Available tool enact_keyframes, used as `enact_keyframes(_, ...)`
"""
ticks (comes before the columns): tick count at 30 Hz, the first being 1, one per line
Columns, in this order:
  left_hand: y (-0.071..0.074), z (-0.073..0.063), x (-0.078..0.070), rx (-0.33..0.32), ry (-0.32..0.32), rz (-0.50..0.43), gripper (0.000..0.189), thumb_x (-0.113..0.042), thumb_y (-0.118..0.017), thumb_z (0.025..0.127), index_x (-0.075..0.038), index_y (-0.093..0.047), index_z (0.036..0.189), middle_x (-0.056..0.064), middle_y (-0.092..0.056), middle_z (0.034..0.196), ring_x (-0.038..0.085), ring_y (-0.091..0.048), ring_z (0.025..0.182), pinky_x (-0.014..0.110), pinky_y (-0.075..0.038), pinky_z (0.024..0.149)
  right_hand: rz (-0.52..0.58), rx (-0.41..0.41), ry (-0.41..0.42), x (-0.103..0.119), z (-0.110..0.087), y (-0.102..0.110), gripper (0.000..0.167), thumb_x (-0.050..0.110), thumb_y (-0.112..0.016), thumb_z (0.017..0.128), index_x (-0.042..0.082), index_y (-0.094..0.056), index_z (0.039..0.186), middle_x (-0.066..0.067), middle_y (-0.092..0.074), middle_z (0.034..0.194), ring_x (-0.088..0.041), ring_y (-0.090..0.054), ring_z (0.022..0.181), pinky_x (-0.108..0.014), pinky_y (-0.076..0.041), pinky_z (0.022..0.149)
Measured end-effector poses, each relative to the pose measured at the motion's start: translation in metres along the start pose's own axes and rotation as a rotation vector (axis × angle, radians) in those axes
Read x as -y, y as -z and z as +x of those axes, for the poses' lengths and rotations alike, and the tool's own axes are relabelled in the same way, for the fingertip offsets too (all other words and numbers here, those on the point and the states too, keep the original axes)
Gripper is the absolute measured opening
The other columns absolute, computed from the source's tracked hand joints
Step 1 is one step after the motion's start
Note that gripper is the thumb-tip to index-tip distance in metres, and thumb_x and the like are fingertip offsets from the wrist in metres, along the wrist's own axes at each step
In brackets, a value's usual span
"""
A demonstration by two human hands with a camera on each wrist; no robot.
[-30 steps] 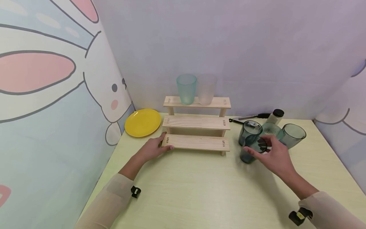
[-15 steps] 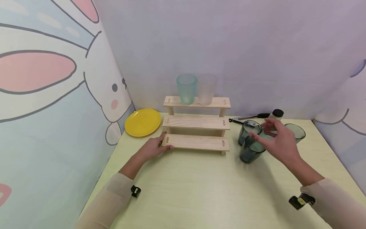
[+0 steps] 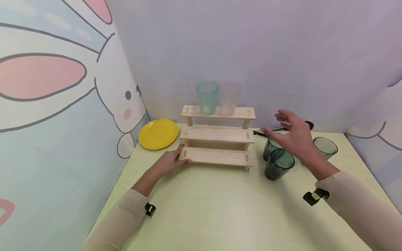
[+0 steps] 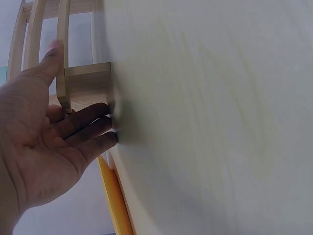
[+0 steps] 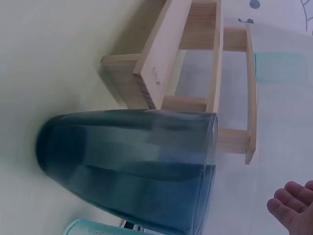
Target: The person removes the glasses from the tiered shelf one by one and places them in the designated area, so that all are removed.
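A three-step wooden shelf rack [image 3: 216, 134] stands on the table. At its lower left corner my left hand [image 3: 166, 163] grips the lowest board, thumb [image 4: 55, 51] in front. My right hand [image 3: 294, 136] hovers over the glasses, fingers spread apart from the thumb, holding nothing. Below it are a front smoky glass [image 3: 276, 169] and a second smoky glass [image 3: 269, 149], partly hidden. Farther right stands a greenish glass [image 3: 326, 146]. In the right wrist view the smoky glass [image 5: 127, 156] fills the foreground. A turquoise glass [image 3: 207, 99] and a frosted glass [image 3: 228, 99] stand on the top board.
A yellow plate [image 3: 158, 134] lies left of the rack by the wall. Behind the smoky glasses lie black-handled utensils [image 3: 260, 133], and a black cap [image 3: 310, 124] shows past my right hand. A pale wall [image 3: 270, 62] rises close behind the table.
My right hand has let go of the front smoky glass and risen up and back from it. The left hand keeps its place on the rack.
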State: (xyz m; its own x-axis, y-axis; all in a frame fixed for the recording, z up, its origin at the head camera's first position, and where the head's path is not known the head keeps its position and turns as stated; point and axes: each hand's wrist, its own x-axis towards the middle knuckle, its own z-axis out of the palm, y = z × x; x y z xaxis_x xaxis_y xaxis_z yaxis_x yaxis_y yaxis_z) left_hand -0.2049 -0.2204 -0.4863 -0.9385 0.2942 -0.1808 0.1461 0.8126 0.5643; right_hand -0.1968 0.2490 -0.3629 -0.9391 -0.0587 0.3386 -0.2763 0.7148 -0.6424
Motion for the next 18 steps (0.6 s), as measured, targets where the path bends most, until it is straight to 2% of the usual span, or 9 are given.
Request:
enact_keyframes(4,0.0,0.001,-0.001,-0.002,-0.001,0.003,0.111,-0.075,-0.069,0.098,-0.009,-0.026,0.176,0.025,-0.053,0.167,0.034,-0.066,0.138,0.057,-0.054,0.116,0.018,-0.016,0.029,0.009,0.013,-0.007,0.089,0.048,-0.089,0.094,0.003,-0.052,0.161,-0.025,-0.064,0.153,-0.044,-0.062,0.142,-0.062,-0.052,0.116)
enact_keyframes(10,0.002,0.001,-0.002,-0.002,-0.015,0.017,0.112,-0.076,-0.067,0.098,-0.007,-0.026,0.176,0.027,-0.055,0.165,0.035,-0.067,0.136,0.056,-0.056,0.113,0.052,0.053,0.004,0.024,0.032,-0.01,0.1,0.057,-0.085,0.095,0.006,-0.041,0.169,-0.024,-0.057,0.162,-0.046,-0.056,0.149,-0.063,-0.048,0.12)
enact_keyframes(18,0.002,0.002,-0.001,0.007,0.009,0.026,0.112,-0.076,-0.067,0.098,-0.007,-0.026,0.176,0.027,-0.057,0.162,0.033,-0.068,0.132,0.055,-0.056,0.113,0.056,0.106,0.019,0.041,0.055,-0.02,0.107,0.059,-0.083,0.095,0.006,-0.033,0.174,-0.024,-0.05,0.169,-0.044,-0.048,0.156,-0.061,-0.044,0.125)
